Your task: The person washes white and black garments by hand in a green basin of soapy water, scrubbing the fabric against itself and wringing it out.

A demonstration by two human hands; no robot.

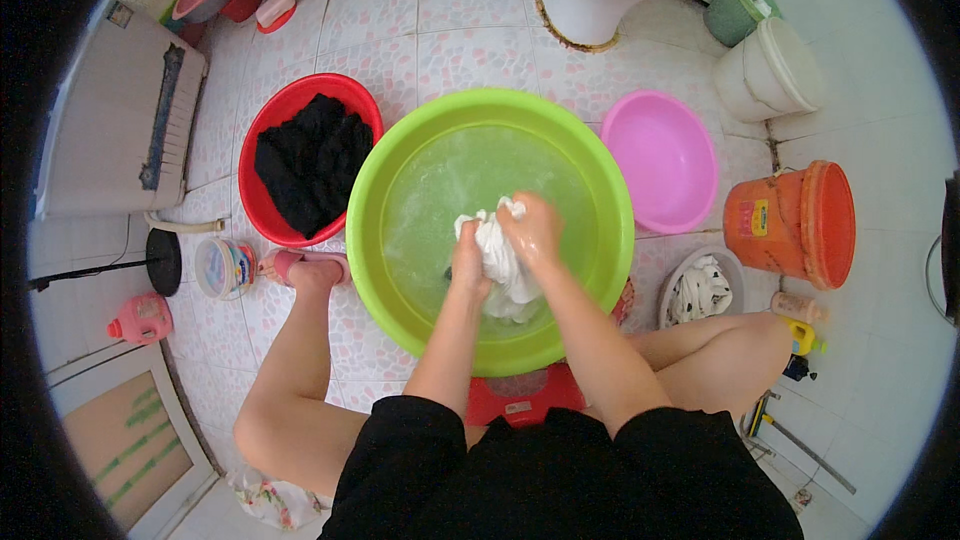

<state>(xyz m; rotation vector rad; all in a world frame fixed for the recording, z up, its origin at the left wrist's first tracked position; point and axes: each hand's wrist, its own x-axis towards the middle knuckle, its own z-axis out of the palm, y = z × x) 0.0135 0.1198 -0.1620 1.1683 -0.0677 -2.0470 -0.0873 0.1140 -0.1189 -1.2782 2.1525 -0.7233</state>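
A bunched white cloth (497, 258) is gripped between my two hands over a large green basin (366, 172) of cloudy water. My left hand (468, 262) is closed round the cloth's left side. On its right side, slightly farther from me, my right hand (534, 230) is closed round it too and looks wet. The cloth's lower part hangs down between my wrists, to the water or just above it; I cannot tell which. Something dark, partly hidden by my left hand, shows in the water beside it.
Left of the green basin stands a red basin (249, 190) with black cloth (315, 162). To the right are a pink basin (660, 160), an orange bucket (775, 225) and a grey basin (668, 285) holding spotted cloth (702, 290). A toilet (590, 0) stands beyond.
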